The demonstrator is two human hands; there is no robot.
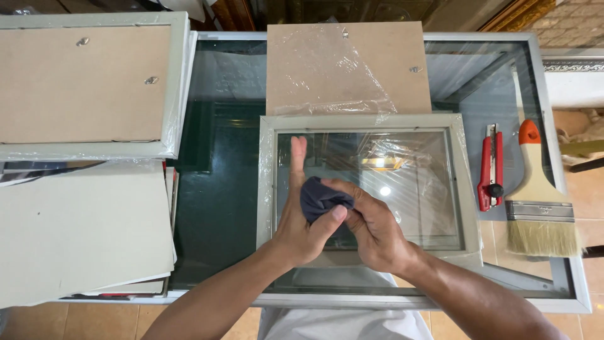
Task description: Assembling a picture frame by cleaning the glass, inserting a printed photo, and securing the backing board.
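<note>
A pale grey picture frame (454,151) with a glass pane lies flat on a glass-topped table (220,182). Both hands meet over the frame's lower left part, bunching a dark blue cloth (316,196) between them. My left hand (301,221) has its index finger stretched up along the glass and its thumb pressed on the cloth. My right hand (371,228) grips the cloth from the right with curled fingers. Loose clear plastic wrap (352,94) lies over the frame's top edge and over a brown backing board (377,56) behind it.
A red utility knife (490,167) and a wide paintbrush (540,198) with an orange-tipped handle lie at the right. At the far left sits another frame (88,85), back side up, above a stack of grey boards (82,233).
</note>
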